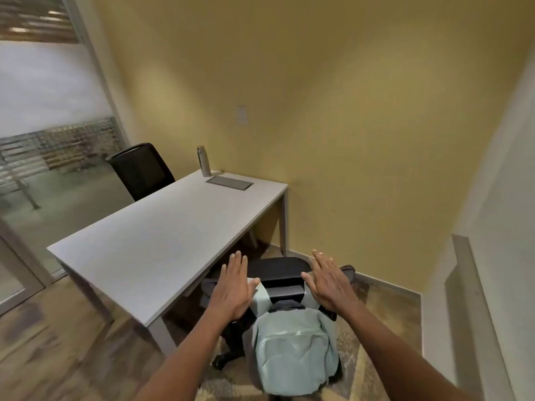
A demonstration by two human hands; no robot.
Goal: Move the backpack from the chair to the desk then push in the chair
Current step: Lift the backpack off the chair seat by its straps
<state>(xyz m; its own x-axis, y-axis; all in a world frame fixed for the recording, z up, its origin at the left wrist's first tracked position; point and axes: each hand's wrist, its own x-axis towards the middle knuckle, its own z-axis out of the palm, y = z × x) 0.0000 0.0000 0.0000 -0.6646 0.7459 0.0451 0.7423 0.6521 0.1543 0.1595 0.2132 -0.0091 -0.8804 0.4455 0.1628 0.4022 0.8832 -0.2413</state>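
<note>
Two flat, spread hands, left hand (231, 290) and right hand (327, 285), hover over the pale-green backpack (292, 351) on the chair (278, 270).

Mustard-yellow walls (333, 96) meeting in a corner at centre frame, evenly lit, with a pale wall plate (241, 114) left of centre. Frosted glass partition (46, 88) at upper left. Second black chair (142, 169) at middle left. Wood-pattern floor (58, 342) across lower left. White wall panel (506, 198) along right edge. Grey baseboard (388, 283) at lower right.
</note>
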